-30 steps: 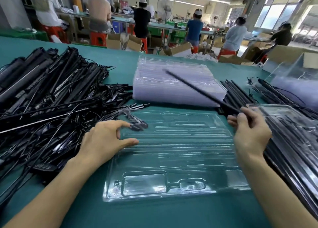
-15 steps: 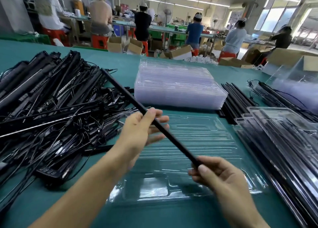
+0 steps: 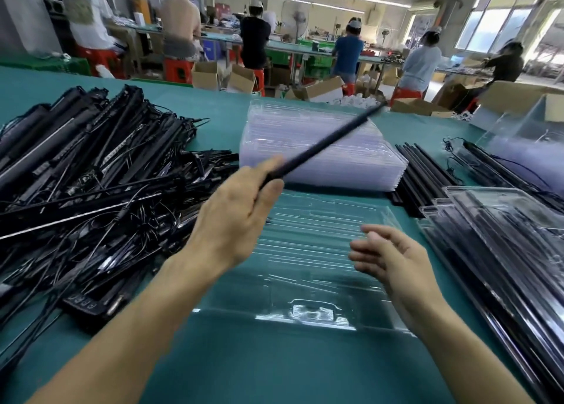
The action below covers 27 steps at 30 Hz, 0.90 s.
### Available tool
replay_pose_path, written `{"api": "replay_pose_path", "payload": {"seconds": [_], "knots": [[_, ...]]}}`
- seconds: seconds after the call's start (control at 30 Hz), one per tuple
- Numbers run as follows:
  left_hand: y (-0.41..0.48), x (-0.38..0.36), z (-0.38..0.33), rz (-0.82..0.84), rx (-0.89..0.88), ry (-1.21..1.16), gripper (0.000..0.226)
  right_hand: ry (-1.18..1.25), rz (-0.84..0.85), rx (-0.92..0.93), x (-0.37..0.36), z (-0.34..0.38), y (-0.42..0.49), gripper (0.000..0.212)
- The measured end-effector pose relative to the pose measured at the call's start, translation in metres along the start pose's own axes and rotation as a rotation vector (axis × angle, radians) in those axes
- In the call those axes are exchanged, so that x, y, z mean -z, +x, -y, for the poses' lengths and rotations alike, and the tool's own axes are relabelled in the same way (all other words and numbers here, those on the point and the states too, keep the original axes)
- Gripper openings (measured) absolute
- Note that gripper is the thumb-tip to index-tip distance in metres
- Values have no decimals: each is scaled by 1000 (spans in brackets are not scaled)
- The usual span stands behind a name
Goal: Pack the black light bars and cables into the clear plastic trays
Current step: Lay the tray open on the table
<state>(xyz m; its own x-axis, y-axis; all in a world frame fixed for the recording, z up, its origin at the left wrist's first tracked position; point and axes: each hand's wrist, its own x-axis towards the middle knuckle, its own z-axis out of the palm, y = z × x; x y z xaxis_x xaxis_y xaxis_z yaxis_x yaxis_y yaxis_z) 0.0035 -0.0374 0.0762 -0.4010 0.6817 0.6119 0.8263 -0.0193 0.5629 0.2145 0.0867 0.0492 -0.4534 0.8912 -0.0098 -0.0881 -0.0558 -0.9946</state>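
1. The left hand (image 3: 241,217) grips the near end of a thin black bar (image 3: 323,144). The bar slants up and away to the far right, and its blurred far tip is above a stack of empty trays (image 3: 335,165).
2. The right hand (image 3: 393,260) holds nothing. Its fingers are loosely spread and the palm is turned left, over the right part of the open tray (image 3: 317,238).
3. That tray lies flat on the green table (image 3: 274,370), just in front of the person and between the two arms. Its long grooves and the small pocket at its near edge look unfilled, as far as the clear plastic lets me tell.
4. On the left sits a big tangled pile of light bars and cables (image 3: 91,174). Right of the stack lies a neat row of thin bars (image 3: 422,171), and nearer on the right are filled trays (image 3: 503,235).
5. Step in hand, as I judge it: one bar is being brought to the tray, early in filling it.
6. The next move likely calls for levelling the bar and lining it up along one groove. The free right hand could steady the far end while the bar is pressed in.
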Motion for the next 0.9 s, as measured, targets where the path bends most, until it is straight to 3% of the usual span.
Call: {"api": "replay_pose_path", "payload": {"seconds": [0.1, 0.17, 0.3, 0.47, 0.57, 0.7, 0.9], "knots": [[1, -12, 0, 168, -77, 422, 50, 228, 65, 2, 3, 5, 7, 27], [2, -21, 6, 269, -98, 565, 50, 358, 87, 4, 7, 7, 9, 33], [-9, -39, 14, 380, -166, 533, 49, 305, 11, -4, 9, 5, 17, 19], [-27, -40, 22, 303, -210, 400, 59, 163, -59, -2, 25, 0, 26, 6], [-34, -22, 36, 204, -97, 468, 61, 196, -206, 30, 42, -2, 30, 6], [-45, 3, 60, 254, 138, 540, 55, 217, -349, 96, 50, -5, 28, 13], [-51, 17, 71, 106, 324, 522, 31, 174, -393, 117, 52, -4, 29, 15]]}}
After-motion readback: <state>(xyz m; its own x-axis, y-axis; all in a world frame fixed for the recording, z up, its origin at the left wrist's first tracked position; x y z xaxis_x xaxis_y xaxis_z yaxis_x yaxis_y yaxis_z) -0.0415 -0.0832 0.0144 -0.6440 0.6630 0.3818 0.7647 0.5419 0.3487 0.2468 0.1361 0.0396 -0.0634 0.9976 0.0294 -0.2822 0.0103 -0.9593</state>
